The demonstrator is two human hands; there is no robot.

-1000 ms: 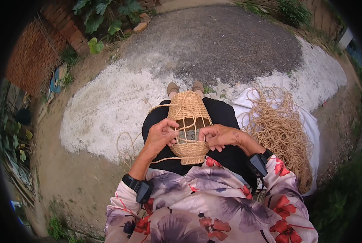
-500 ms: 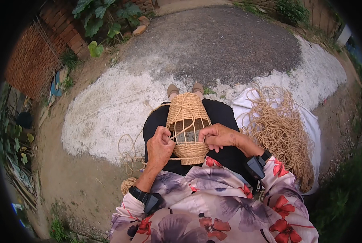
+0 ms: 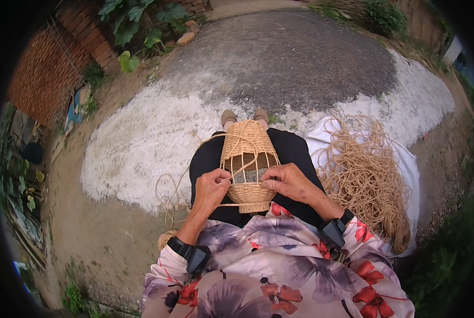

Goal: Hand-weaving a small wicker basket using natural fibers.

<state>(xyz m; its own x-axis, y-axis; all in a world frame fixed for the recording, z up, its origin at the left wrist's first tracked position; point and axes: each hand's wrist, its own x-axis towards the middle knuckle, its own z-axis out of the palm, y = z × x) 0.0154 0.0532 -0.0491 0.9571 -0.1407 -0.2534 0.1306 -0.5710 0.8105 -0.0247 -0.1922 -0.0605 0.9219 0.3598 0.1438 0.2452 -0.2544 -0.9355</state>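
On the black-trousered lap (image 3: pixel 295 151), a round, tan woven-cord basket (image 3: pixel 250 193) seems clamped at its edge by the fingers of the right hand (image 3: pixel 290 183), a thin tan cord (image 3: pixel 243 169) by those of the left hand (image 3: pixel 211 186); slender upright stakes (image 3: pixel 242 160) could be skewed by uneven pulling.

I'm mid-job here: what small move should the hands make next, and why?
I'd probably have the left hand draw the slanting cord snug toward the near woven section: the cord crosses the open band of bare uprights toward that hand, while the right hand is at that section's rim, seemingly placed to steady it.
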